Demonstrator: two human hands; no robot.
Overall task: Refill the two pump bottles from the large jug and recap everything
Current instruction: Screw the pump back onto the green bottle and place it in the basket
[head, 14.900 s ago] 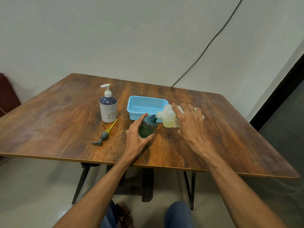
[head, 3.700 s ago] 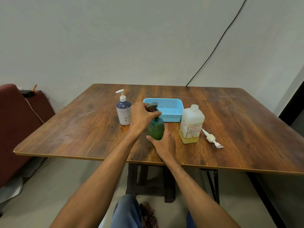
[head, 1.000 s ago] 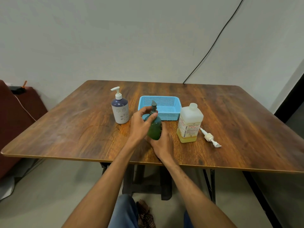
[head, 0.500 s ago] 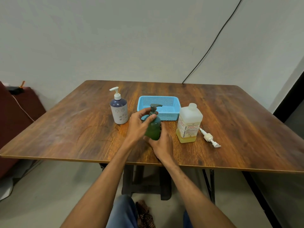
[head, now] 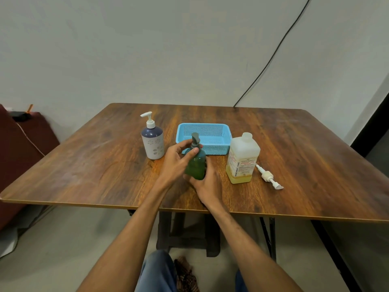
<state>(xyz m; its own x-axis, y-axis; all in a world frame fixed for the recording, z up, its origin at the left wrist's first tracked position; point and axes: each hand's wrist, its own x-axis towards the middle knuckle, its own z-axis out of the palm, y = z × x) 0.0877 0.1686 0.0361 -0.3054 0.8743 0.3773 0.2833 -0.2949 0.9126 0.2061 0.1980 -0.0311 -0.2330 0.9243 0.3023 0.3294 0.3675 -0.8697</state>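
Green pump bottle [head: 196,167] is mid-table, between the blue basket [head: 203,131] and the table's [head: 88,175] near edge. The right hand [head: 208,186] wraps its lower body; the left hand [head: 175,163] pinches its pump collar. The jug [head: 242,159] stands just right.

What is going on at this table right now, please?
A person seems to be screwing the grey pump onto the green bottle: the left hand grips its collar, the right hand holds the bottle's body. The jug stands beside, its white pump lying on the table. The purple-and-white bottle is capped.
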